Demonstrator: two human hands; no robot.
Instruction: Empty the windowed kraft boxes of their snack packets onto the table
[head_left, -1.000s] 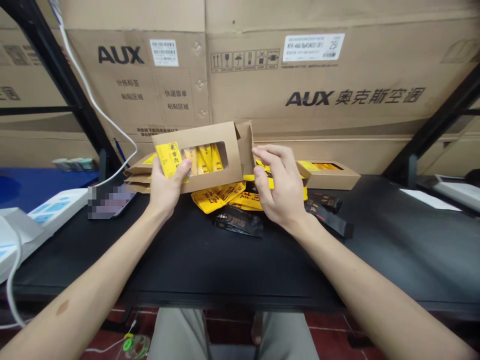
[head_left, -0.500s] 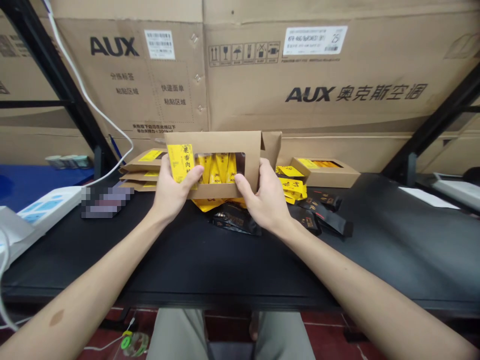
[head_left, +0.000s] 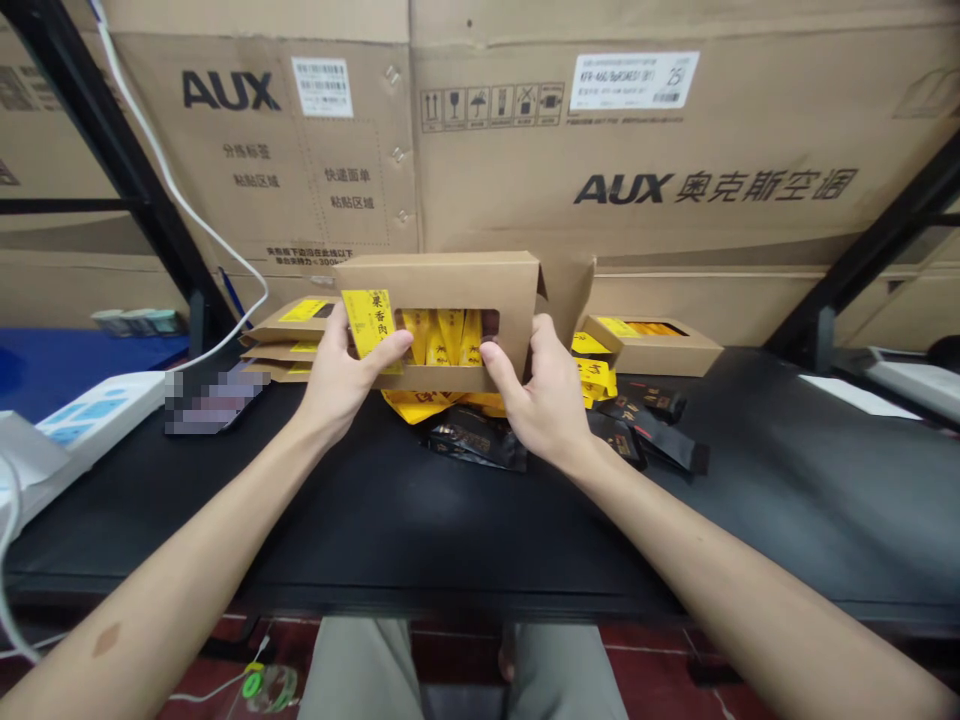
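Observation:
I hold a brown kraft window box [head_left: 450, 285] up in front of me with both hands. Yellow sachets show through its window, and a yellow label sits on its left part. My left hand [head_left: 341, 380] grips the box's left end, thumb across the label. My right hand [head_left: 544, 395] grips the right end, thumb on the front by the window. The box's end flap [head_left: 570, 290] stands open at the right. Below it, loose yellow sachets [head_left: 592, 378] and black sachets [head_left: 480, 445] lie on the black table [head_left: 420, 520].
A stack of flat kraft boxes [head_left: 289, 345] lies at the left, another filled box [head_left: 649, 342] at the right. Large AUX cartons [head_left: 637, 150] form a wall behind. A white power strip [head_left: 90, 410] and cable lie at far left, a black rack post [head_left: 862, 260] at right.
My right hand has come onto the box's right end and closed on it. The box has turned square to me and shifted right, its end flap swinging further open.

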